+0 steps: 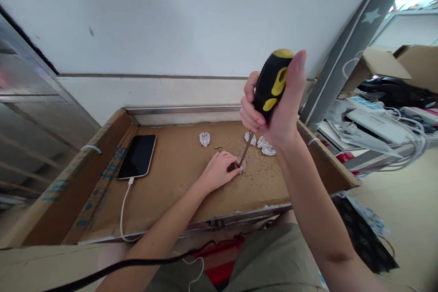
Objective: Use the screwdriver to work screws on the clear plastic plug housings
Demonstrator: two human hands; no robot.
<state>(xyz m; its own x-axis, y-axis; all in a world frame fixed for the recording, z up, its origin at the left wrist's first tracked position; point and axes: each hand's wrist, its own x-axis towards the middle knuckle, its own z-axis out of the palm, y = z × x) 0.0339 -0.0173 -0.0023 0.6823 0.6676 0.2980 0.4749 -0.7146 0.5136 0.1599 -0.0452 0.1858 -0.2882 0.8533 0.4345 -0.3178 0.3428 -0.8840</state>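
The screwdriver (270, 86) is the biggest thing in my work, black and yellow in the handle, held nearly upright with a slight lean; my right hand (273, 109) is wrapped closed around that handle, thumb up along its side; my left hand (219, 171) lies low on the cardboard tray (171, 169), fingers curled shut on a small clear plastic part (242, 167), pinning it to the tray just where the shaft's tip comes down. To drive well, I judge the shaft should stand straight over the screw, with pressure down through my palm before I turn, and my left fingertips kept clear of the tip lest it slip; whether the tip is seated in a screw head I cannot tell, it is too small. Left of my hands a phone (137, 156) lies dark on its white cable (123, 205); behind them sit more clear parts (264, 144), one alone (204, 138), and a loose screw (218, 148).
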